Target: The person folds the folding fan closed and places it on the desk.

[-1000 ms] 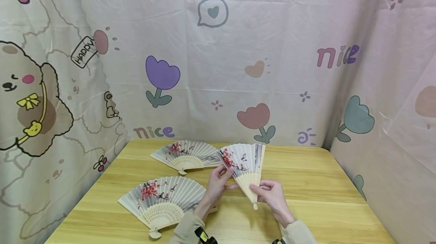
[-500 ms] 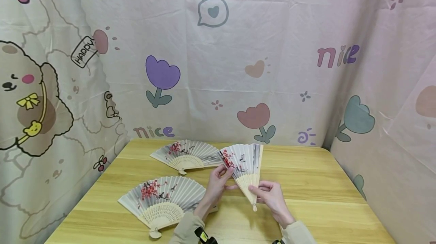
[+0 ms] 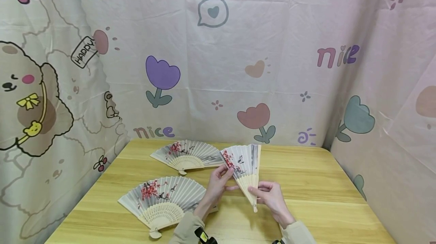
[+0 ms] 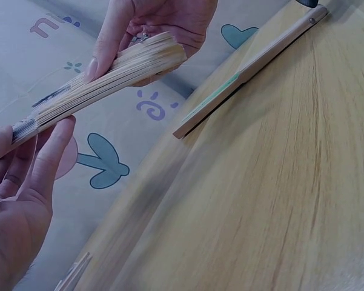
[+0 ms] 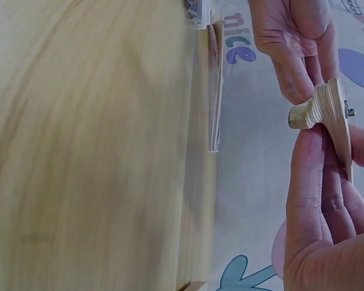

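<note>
A part-spread fan [image 3: 243,164] is being held above the tabletop [image 3: 306,172], pivot end toward the person. Its left outer stick is being pinched between the thumb and fingers of the left hand [image 3: 218,182], while its ribs are being clamped just above the pivot by the fingers of the right hand [image 3: 272,199], thumb in front. The low grip is presumably being used for steadying the ribs, the high one for governing the spread.

On the left, the far fan [image 3: 185,158] and the near fan [image 3: 163,200] are being displayed flat and spread, seemingly so placed that the right side is being spared for handling. A slim stick [image 4: 251,71] (a folded fan, perhaps) is also being supported by the tabletop.

The back edge is being bordered by a curtain [image 3: 211,58]. Leftward movement is being narrowed by the far fan, whose contact with the held one cannot be told, and by the near fan, partly being covered by the left forearm [image 3: 202,210]. More room is being offered beyond the right hand.
</note>
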`<state>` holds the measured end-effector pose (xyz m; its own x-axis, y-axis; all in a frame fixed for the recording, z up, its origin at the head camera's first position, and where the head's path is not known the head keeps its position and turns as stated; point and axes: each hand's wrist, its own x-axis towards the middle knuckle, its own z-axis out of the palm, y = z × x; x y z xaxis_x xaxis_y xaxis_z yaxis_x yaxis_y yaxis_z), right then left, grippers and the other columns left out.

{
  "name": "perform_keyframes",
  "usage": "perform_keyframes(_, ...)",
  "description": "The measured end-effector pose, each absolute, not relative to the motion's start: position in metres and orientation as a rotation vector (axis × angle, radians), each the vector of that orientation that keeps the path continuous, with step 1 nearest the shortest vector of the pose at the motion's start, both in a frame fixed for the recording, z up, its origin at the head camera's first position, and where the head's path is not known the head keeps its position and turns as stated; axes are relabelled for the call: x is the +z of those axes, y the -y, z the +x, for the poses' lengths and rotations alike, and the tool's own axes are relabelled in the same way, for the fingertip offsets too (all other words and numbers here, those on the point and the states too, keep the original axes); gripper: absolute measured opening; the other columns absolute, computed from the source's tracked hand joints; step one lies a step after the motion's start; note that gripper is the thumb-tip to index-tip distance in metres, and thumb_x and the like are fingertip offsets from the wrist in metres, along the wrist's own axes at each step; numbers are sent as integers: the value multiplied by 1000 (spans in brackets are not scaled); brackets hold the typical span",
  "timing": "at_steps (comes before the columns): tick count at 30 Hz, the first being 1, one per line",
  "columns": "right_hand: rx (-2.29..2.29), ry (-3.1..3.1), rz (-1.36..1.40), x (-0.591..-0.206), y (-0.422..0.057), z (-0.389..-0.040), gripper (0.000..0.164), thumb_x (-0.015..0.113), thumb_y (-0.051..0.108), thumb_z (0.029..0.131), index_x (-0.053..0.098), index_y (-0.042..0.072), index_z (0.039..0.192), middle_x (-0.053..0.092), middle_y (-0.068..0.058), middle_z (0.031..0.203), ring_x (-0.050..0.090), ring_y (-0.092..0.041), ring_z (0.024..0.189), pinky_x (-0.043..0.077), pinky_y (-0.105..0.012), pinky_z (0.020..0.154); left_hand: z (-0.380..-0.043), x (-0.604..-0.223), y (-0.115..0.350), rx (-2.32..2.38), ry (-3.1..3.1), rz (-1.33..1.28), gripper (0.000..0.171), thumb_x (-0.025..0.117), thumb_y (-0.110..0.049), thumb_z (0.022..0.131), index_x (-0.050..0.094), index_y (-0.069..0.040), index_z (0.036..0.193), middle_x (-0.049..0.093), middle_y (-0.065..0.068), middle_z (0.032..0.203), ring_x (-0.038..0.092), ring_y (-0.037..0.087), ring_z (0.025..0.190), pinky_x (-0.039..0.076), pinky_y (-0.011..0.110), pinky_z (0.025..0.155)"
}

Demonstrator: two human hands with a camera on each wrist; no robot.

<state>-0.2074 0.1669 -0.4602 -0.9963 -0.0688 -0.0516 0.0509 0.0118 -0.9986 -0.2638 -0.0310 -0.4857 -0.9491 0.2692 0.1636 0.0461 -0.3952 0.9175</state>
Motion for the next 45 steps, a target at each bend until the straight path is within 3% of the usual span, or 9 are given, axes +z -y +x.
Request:
perform_keyframes(7, -2107, -2207, -20, -462, -166, -208, 31, 76, 8, 87, 68, -14, 107, 77, -4, 85, 71, -11, 73, 69, -30, 69, -263, -486, 32, 2459, -1646, 464, 47, 58, -18, 103, 46, 15, 135, 71, 1, 108, 71, 12, 95, 68, 39, 78)
perform_keyframes(16, -2085, -2227, -3, -461, -166, -206, 35, 75, 7, 88, 65, -17, 111, 77, -7, 88, 70, -12, 73, 69, -30, 69, -263, -486, 31, 2449, -1664, 383, 44, 60, -20, 102, 51, 15, 128, 70, -5, 97, 68, 12, 88, 69, 37, 73)
perform_keyframes(34, -2059, -2243, -45, -463, -165, -206, 35, 75, 6, 87, 66, -16, 112, 76, -5, 85, 68, -10, 71, 68, -29, 67, -263, -487, 31, 2431, -1686, 381, 41, 61, -18, 101, 52, 16, 123, 68, -4, 96, 66, 14, 92, 69, 37, 73)
perform_keyframes(45, -2008, -2280, -104, -464, -165, -206, 33, 76, 8, 88, 67, -16, 109, 77, -5, 85, 68, -8, 71, 68, -28, 65, -262, -486, 32, 2413, -1677, 405, 46, 62, -18, 101, 50, 15, 130, 71, -1, 102, 69, 13, 92, 69, 40, 76)
